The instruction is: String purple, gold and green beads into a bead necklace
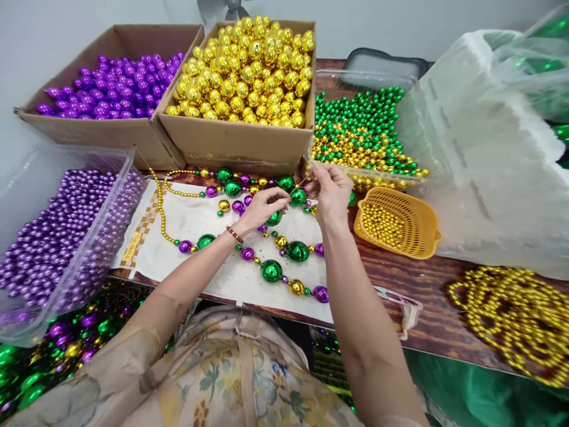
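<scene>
A thin thread [302, 182] stretches between my two hands above the white cloth [222, 281]. My left hand [267, 206], a beaded bracelet on its wrist, pinches the lower end, close to a large green bead [297, 197]. Fingertips of my right hand [329, 187] are pressed together at the upper end, near the front of the clear bin. Beneath both hands lies a string of beads [271, 271] in green, purple and gold, looped across the cloth. Its small gold beads [160, 207] curve along the left side. Whether a bead sits inside either pinch is hidden.
Boxes of purple beads [120, 89] and gold beads [242, 77] stand behind. Small purple beads fill a clear tub [95, 237] at left. At right are a clear bin [368, 76], an orange basket [427, 237], pink-handled scissors [406, 298] and gold bead strands [515, 320].
</scene>
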Demonstrator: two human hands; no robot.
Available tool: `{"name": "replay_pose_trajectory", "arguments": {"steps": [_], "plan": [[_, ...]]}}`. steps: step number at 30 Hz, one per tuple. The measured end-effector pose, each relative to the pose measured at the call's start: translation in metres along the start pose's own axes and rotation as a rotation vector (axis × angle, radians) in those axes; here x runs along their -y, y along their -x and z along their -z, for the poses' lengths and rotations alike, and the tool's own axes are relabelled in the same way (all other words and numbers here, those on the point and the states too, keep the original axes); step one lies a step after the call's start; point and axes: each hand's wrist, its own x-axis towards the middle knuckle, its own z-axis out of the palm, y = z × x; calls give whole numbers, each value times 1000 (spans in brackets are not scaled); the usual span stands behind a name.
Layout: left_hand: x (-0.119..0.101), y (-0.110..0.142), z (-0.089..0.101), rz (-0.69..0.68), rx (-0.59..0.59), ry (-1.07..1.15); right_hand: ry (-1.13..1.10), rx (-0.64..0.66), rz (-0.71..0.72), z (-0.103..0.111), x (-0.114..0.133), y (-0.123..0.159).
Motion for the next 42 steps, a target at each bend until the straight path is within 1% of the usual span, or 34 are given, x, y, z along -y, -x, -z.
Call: {"name": "replay_pose_trajectory", "arguments": {"steps": [2,3,4,7,8,9,11,13,14,19,22,24,26,28,31,34,36,38,40,42], "plan": [[3,1,2,32,1,19,-58,-16,-28,3,-1,3],[4,0,3,42,4,20,-66,-2,-46,3,-1,6],[4,0,4,45,8,17,-54,36,-69,3,-3,10],[2,-1,4,40,27,14,50,204,-140,2,-9,24],[1,0,5,45,34,22,69,234,-156,2,-11,27],[-1,0,5,53,48,27,64,236,-169,2,-12,28],[-5,3,6,71,93,16,5,191,-202,4,-11,28],[-8,6,8,67,137,-15,-73,156,-248,7,-5,25],[-9,7,9,59,149,-30,-111,159,-270,8,-2,24],[-11,10,12,3,115,-83,-266,319,-320,10,13,32],[-14,11,13,-35,103,-146,-272,376,-350,9,22,39],[-18,13,14,-59,112,-205,-257,394,-352,10,34,39],[-20,16,14,-106,105,-288,-248,385,-285,11,54,35],[-18,20,10,-180,64,-383,-244,344,-154,13,82,30],[-10,25,-4,-298,-26,-491,-261,270,70,12,127,24],[-5,27,-21,-397,-95,-549,-263,211,255,8,159,28],[-7,29,-28,-436,-108,-563,-208,178,324,4,170,34],[-13,34,-26,-434,-109,-546,-173,180,348,0,171,40],[-20,43,-15,-387,-118,-518,-167,212,331,-4,165,45],[-26,55,3,-315,-144,-514,-152,262,291,-8,154,46]]}}
